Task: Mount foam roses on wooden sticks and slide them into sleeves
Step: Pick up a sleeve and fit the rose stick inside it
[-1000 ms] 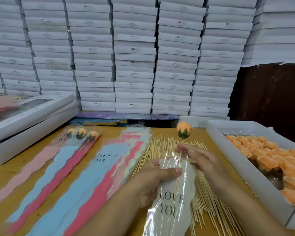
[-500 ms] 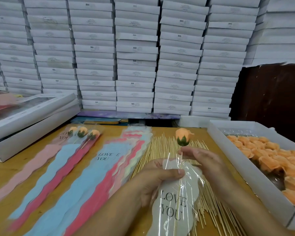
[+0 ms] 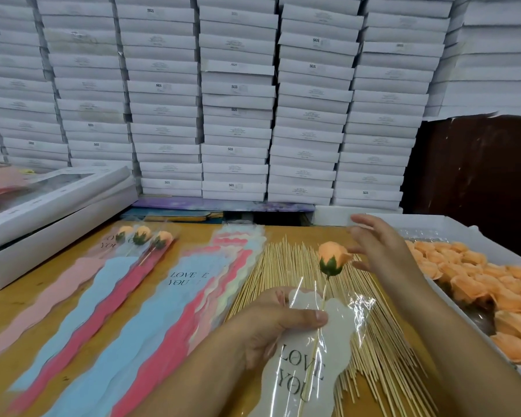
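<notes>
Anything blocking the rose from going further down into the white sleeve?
Nothing visible. The rose stands clear above the sleeve mouth, its stick already inside. The left hand pinches sleeve and stick; the right hand is open, touching neither.

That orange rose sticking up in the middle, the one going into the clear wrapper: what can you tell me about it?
The rose is a closed peach-orange bud with a dark green base, looking like soft foam. It sits atop a thin pale stick, leaning slightly right. The stick runs down inside a clear sleeve with a white backing printed LOVE YOU; the bud itself is above the sleeve's mouth. The left hand pinches sleeve and stick together. The right hand is open beside the bud, not touching it.
</notes>
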Available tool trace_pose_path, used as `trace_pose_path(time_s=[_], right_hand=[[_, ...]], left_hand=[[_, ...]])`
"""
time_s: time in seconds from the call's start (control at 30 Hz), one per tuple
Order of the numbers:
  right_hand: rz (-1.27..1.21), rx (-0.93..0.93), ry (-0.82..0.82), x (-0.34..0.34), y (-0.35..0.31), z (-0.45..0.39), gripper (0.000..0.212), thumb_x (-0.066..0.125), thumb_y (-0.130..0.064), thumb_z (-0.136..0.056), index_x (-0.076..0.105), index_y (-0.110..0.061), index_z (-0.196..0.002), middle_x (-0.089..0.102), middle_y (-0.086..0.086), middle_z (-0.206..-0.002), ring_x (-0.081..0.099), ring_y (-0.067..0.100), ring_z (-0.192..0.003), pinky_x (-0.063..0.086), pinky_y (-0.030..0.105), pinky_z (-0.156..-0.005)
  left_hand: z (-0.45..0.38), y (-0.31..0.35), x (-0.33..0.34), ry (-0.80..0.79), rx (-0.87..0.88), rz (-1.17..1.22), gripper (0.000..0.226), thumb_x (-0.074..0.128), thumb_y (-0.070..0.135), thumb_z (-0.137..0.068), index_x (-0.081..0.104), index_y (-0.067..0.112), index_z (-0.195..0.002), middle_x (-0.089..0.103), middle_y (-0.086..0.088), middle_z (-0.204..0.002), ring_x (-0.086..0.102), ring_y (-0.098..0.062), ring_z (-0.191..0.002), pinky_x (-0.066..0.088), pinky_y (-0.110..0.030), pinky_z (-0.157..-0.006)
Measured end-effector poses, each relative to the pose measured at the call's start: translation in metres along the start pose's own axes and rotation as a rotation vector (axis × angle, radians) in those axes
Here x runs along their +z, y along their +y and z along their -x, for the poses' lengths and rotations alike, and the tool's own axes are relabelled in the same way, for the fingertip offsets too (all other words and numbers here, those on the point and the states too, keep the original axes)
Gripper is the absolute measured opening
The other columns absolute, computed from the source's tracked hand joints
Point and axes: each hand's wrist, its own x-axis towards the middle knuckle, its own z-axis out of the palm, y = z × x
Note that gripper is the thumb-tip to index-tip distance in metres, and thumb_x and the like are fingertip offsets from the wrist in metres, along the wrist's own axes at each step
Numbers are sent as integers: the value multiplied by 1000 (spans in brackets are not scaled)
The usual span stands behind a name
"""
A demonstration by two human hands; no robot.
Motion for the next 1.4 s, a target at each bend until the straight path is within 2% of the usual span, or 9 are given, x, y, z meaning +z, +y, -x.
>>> trace_pose_path(time_s=[0.17,0.3,0.47,0.63,0.77,0.87,1.03,1.17,1.4], right_hand=[[47,3,-225,15,2,6,19,59,-13,-96,75,-25,-96,74,-1,-91,72,11,-75,56,19,-61],[79,-26,-272,17,9,16,20,65,-10,-92,77,-26,-93,77,-1,-87,73,18,-79,57,24,-70],[101,-11,-276,24,14,23,17,71,-8,-88,79,-22,-94,77,-12,-90,72,4,-85,55,19,-74],[63,-5,-206,27,22,25,16,73,-6,-86,80,-19,-91,78,-9,-90,72,4,-87,55,22,-81],[-21,21,-221,28,28,29,22,68,-5,-89,80,-23,-83,78,-7,-89,73,8,-84,56,18,-69],[-74,70,-258,24,29,30,29,58,-12,-96,81,-19,-80,78,0,-89,73,15,-84,56,21,-72],[-59,46,-328,21,28,35,31,51,-38,-90,79,-26,-92,77,-7,-97,70,6,-93,53,15,-77],[2,23,-342,21,28,36,28,56,-56,-88,76,-40,-100,74,-13,-99,66,2,-100,48,28,-92],[57,26,-416,19,28,38,31,59,-56,-76,68,-54,-106,73,-20,-103,65,-6,-101,45,29,-92]], left_hand=[[0,0,-1,-12,15,-3,57,82,-4,-73,59,-11,-125,73,-23,-102,73,-30,-85,61,-38,-76],[-2,0,-2,3,22,5,52,83,0,-72,64,-9,-119,72,-24,-105,71,-31,-88,59,-40,-85],[-6,-4,-5,48,22,2,18,82,-1,-75,79,9,-89,75,-15,-88,72,-22,-74,58,-29,-66],[-7,-3,-2,72,26,42,33,88,13,-68,75,5,-98,74,-17,-91,71,-25,-75,59,-33,-73],[-9,-4,-3,117,25,58,50,90,13,-69,69,3,-113,74,-20,-101,72,-28,-82,59,-36,-77],[-9,-3,-4,147,28,53,64,90,12,-68,63,-1,-124,73,-23,-107,71,-31,-87,58,-40,-82],[-9,-1,-4,153,44,35,45,78,14,-83,66,2,-124,74,-20,-107,71,-25,-80,56,-31,-68],[-11,-2,-5,168,52,-4,42,75,18,-87,67,6,-125,74,-18,-112,72,-24,-91,57,-26,-67],[-8,0,-5,196,96,-19,49,82,23,-71,70,9,-116,78,-7,-96,74,-14,-81,55,-23,-63]])
